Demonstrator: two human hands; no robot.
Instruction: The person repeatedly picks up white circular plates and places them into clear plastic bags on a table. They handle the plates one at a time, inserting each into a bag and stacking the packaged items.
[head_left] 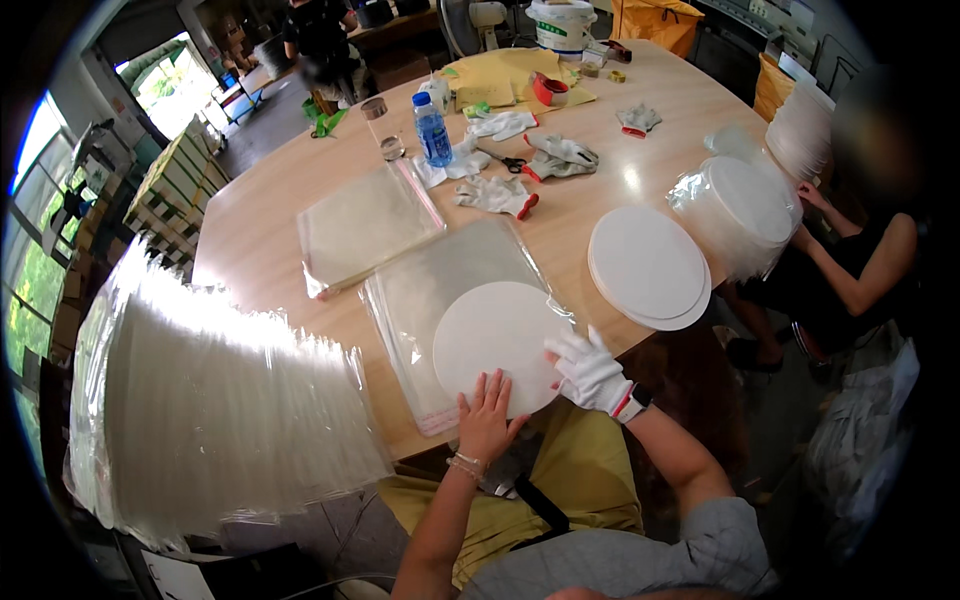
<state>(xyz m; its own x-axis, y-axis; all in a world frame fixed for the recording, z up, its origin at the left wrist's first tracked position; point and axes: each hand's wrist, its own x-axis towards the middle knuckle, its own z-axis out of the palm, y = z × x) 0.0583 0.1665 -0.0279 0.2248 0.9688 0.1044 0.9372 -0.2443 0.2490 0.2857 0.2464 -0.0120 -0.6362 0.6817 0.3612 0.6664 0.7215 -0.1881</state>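
Observation:
A round white disc (495,335) lies over a stack of clear plastic bags (400,330) at the table's near edge. My left hand (487,415), bare with a bracelet at the wrist, rests flat on the disc's near part, fingers spread. At the right rim of the disc is my right hand (592,375), in a white glove with bare fingertips showing. Its thumb and a finger hold that rim, beside the wrinkled edge of the top bag. Whether the disc is inside the bag or on top is hard to tell.
More white discs (648,265) are stacked to the right. A second bag stack (370,225) lies farther back; a big fanned bag pile (220,400) stands left. Gloves (495,195), scissors (508,162) and a blue bottle (432,130) sit beyond. A person (850,260) sits at right beside wrapped discs (745,200).

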